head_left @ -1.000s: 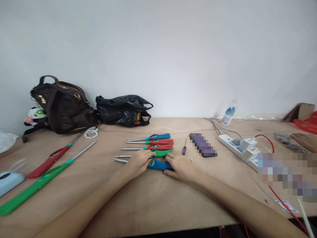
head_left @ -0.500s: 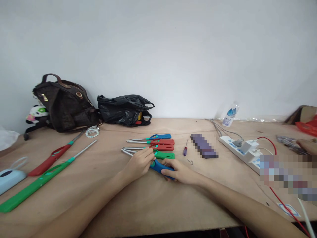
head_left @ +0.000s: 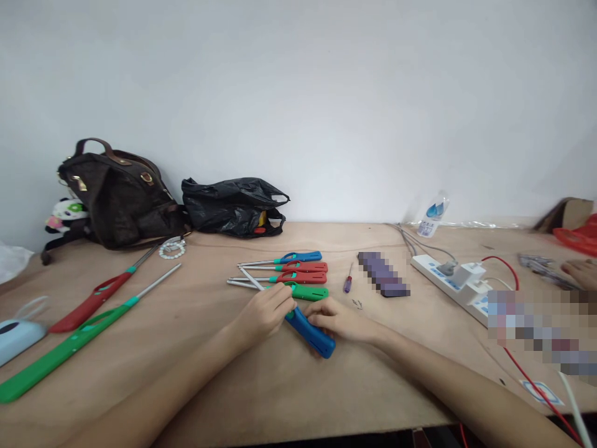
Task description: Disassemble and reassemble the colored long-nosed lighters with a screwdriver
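Between my hands a blue lighter [head_left: 311, 333] is tilted, its handle toward the lower right and its metal tube toward the upper left. My left hand [head_left: 270, 309] pinches it near the trigger. The bent fingers of my right hand [head_left: 333, 317] close on the upper side of its handle. Just behind lie a green lighter [head_left: 310, 292], two red lighters [head_left: 310, 277] and another blue lighter [head_left: 308, 256], handles to the right. A small purple screwdriver [head_left: 347, 283] and several tiny screws [head_left: 357, 304] rest right of them.
At left are a long red lighter [head_left: 93, 303], a long green lighter [head_left: 69, 346], a dark bag [head_left: 125, 199] and a black plastic bag [head_left: 228, 205]. At right stand a power strip [head_left: 448, 283] and a bottle [head_left: 433, 214]. Another person's hand [head_left: 581, 272] shows at the right edge.
The blue lighter has turned more steeply, its handle end now lower and nearer the table's front. My right thumb no longer lies across the handle.
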Available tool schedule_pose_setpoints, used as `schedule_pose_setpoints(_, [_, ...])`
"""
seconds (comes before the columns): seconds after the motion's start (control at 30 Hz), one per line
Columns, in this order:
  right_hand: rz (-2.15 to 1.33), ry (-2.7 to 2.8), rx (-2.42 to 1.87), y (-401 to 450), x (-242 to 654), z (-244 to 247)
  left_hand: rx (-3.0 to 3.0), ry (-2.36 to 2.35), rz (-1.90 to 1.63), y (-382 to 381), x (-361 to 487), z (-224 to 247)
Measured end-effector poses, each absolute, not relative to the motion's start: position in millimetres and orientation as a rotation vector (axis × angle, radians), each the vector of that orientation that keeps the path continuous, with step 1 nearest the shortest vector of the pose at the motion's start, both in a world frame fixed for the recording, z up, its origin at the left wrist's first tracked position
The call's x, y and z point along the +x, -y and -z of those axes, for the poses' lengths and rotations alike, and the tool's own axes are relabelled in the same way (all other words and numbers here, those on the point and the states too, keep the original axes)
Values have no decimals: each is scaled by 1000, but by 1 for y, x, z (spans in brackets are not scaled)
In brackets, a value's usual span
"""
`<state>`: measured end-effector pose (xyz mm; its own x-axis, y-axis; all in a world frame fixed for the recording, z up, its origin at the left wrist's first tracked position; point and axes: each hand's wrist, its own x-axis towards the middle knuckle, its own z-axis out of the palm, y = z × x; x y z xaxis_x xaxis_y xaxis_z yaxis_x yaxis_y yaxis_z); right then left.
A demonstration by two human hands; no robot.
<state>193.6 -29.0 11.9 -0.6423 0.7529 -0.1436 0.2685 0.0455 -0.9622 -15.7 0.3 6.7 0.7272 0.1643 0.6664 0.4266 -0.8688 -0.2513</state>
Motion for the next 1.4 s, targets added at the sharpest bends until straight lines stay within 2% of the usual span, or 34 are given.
schedule_pose_setpoints(0.5, [-1397,2216,-912,32,196,-13,-2441,323,824,7,-11,-4])
schedule_pose_setpoints(1.4, [-1379,2198,-900,30,194,-8,-2438,342,849,0,-10,11])
